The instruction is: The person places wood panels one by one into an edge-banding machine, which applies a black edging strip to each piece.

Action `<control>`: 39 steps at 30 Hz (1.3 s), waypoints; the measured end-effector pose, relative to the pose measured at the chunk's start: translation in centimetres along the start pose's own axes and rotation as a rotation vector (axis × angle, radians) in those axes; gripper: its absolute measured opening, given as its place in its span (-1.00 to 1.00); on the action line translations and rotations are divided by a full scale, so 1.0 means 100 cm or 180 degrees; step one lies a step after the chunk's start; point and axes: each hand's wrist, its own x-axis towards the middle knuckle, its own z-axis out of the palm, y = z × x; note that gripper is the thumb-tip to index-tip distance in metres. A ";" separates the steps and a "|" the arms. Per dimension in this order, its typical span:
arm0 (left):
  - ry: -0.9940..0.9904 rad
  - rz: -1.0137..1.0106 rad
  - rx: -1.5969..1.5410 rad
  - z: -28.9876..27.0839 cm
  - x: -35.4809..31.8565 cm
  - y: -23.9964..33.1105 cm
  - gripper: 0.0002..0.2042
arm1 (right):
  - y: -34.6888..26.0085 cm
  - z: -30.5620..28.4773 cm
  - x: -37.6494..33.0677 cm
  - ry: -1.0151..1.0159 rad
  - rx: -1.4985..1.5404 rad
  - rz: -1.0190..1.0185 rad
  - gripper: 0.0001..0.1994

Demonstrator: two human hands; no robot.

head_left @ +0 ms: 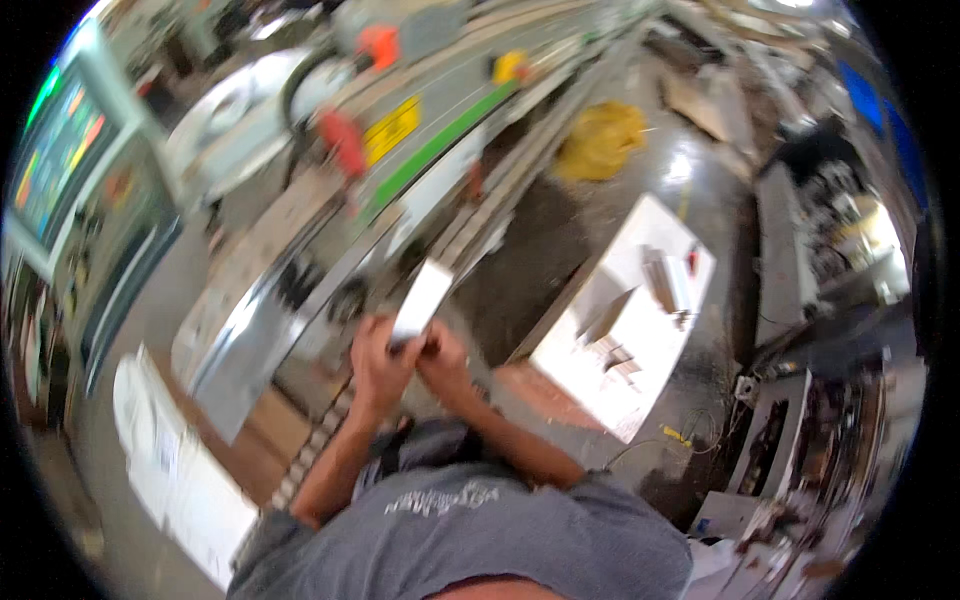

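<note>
A narrow white strip [424, 298], board-like and flat, is held in front of my body and points away from me. My left hand [380, 362] is closed around its near end, fingers bent. Close beside it, my right hand [443, 362] is also closed, pressed against the same end of the strip. Motion blur hides the exact grip of the fingertips. Just beyond the hands runs a long machine bed with a green stripe [445, 143] and a yellow label [392, 130].
To the right, a white-topped table [575, 350] carries several small boards and blocks. A yellow plastic bag [600, 140] lies on the floor behind it. White panels [190, 465] stand at the lower left, below a screen [62, 160]. Cluttered shelving [790, 440] lines the far right.
</note>
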 end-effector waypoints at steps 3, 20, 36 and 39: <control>0.0192 -0.0599 0.0443 -0.036 0.000 -0.036 -0.62 | -0.022 0.037 0.022 -0.0673 0.0183 0.0017 -0.66; 0.0566 -0.0110 0.1953 -0.114 0.058 -0.193 -0.81 | -0.005 0.177 0.128 -0.1318 0.1077 0.1032 -0.39; 0.1381 -0.0457 0.1919 -0.119 0.035 -0.203 -0.74 | -0.006 0.192 0.143 -0.1528 0.0494 0.1248 -0.58; 0.1360 -0.0924 0.1865 -0.117 0.036 -0.191 -0.79 | -0.006 0.193 0.143 -0.1313 0.0580 0.1217 -0.81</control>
